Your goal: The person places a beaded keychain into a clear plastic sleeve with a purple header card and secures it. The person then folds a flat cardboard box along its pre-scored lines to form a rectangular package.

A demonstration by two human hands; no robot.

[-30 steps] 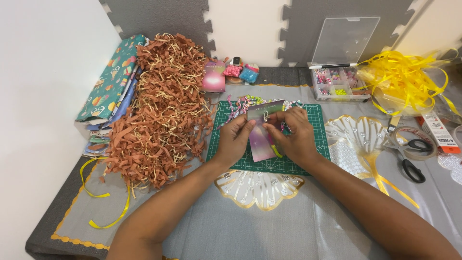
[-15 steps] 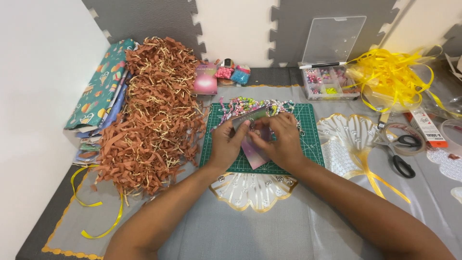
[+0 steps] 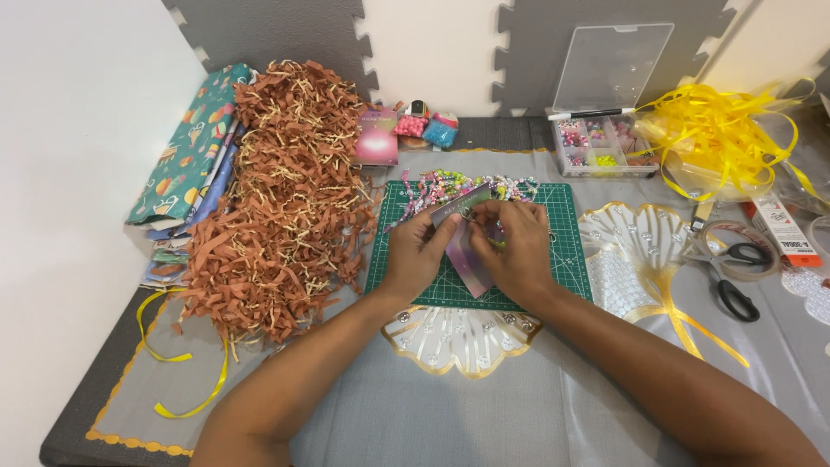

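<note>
Both forearms enter from 6 o'clock and meet over the green cutting mat [image 3: 566, 259]. Left hand [image 3: 417, 255] pinches the top corner of a small pink-purple card [image 3: 469, 264]; right hand [image 3: 512, 251] fingers pinch narrowly at the card's small metal ring [image 3: 468, 213]. Versus 0.5 s ago: hands and card in the same spot, grips unchanged. Bead strands [image 3: 432, 184] lie at 12 o'clock.

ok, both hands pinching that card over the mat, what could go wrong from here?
1. The left hand and right hand work a small metal clasp on the iridescent pink card; it could slip or crease the card.
2. The colourful bead strands lie just behind the grip on the green cutting mat; a wrist could snag and scatter them.
</note>
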